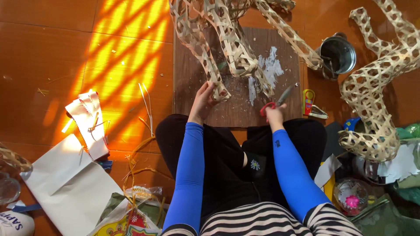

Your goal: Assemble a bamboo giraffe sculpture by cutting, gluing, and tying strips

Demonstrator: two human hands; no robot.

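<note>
left hand (202, 102) fingers closed on woven frame (218, 48) leg; right hand (274, 114) grips scissors (276, 100).

Brown tiled floor (48, 48) with wooden board (188, 74), metal pot (339, 54)

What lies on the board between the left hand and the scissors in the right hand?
In the head view, between the left hand and the scissors, the wooden board shows only small shavings.

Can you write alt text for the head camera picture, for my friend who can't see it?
A seated person's left hand holds a woven bamboo frame on a wooden board, while the right hand holds red-handled scissors. Another woven frame and a metal pot sit right.
</note>
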